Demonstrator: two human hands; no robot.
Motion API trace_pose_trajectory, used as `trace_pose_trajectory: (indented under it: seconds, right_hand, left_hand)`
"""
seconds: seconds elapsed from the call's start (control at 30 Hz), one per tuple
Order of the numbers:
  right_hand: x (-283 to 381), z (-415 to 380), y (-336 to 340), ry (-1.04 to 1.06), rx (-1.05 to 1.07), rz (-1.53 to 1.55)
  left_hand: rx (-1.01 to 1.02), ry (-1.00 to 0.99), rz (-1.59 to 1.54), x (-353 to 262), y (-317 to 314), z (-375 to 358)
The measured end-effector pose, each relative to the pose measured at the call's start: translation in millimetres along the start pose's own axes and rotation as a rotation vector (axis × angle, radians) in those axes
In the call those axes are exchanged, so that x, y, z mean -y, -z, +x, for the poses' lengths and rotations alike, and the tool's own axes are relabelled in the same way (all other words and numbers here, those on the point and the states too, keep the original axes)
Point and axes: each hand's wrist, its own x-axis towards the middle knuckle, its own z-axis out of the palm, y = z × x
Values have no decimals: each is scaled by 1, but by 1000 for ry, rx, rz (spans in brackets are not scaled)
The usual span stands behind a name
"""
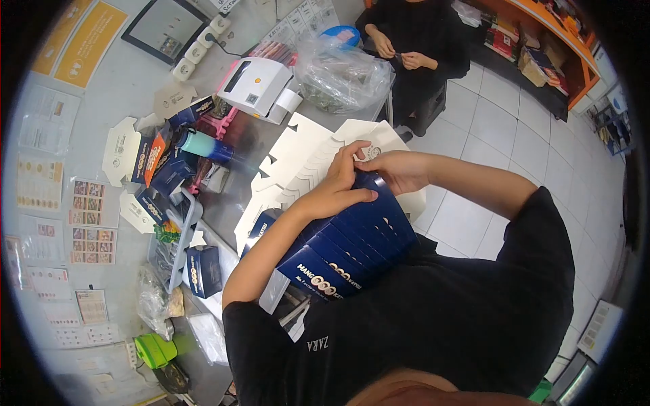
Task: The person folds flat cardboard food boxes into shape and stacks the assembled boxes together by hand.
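A stack of dark blue food-box cartons [345, 240], printed with white lettering and round logos, rests against my torso, its sheets fanned in layers. My left hand [338, 187] lies over the top of the stack, with its thumb pressed on the blue face. At the far right corner, my right hand [398, 170] is closed around the edge, close to the left fingertips. Part of its grip is hidden behind the carton. Just beyond both hands, more flat cartons [308, 152] lie with their white insides up and notched flaps overlapping.
A white label printer [257, 88] and a clear plastic bag [338, 74] stand at the table's far end. To the left are a blue bottle [203, 144], folded blue boxes [204, 271] and a grey basket [183, 237]. Another person [416, 40] sits beyond the table.
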Motion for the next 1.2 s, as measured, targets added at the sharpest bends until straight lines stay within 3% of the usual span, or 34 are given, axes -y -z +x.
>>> trace_pose_trajectory:
  seconds: [0.17, 0.27, 0.37, 0.47, 0.67, 0.87, 0.97, 1.13, 1.2]
  right_hand:
    - [-23, 10, -7, 80, -122, 241]
    - [-31, 15, -9, 110, -94, 348]
    - [-35, 11, -22, 196, -195, 389]
    - [-38, 14, -17, 194, -225, 368]
    - [-39, 12, -21, 243, -288, 358]
    - [-49, 31, -3, 247, -156, 334]
    - [-35, 17, -16, 135, -244, 189]
    - [-66, 3, 16, 257, -7, -530]
    - [-83, 0, 13, 335, 106, -893]
  left_hand:
    - [26, 59, -69, 4, 4, 2]
    - [-23, 28, -93, -2, 5, -1]
    - [-86, -59, -161, 6, 3, 1]
    - [-110, -39, -292, 1, 3, -3]
    - [-128, -75, -254, 3, 4, -5]
    - [-287, -52, -251, 18, 1, -1]
    - [-303, 57, -235, 27, 4, -3]
    - [-344, 171, -394, 40, 16, -20]
    - [-413, 113, -399, 54, 23, -26]
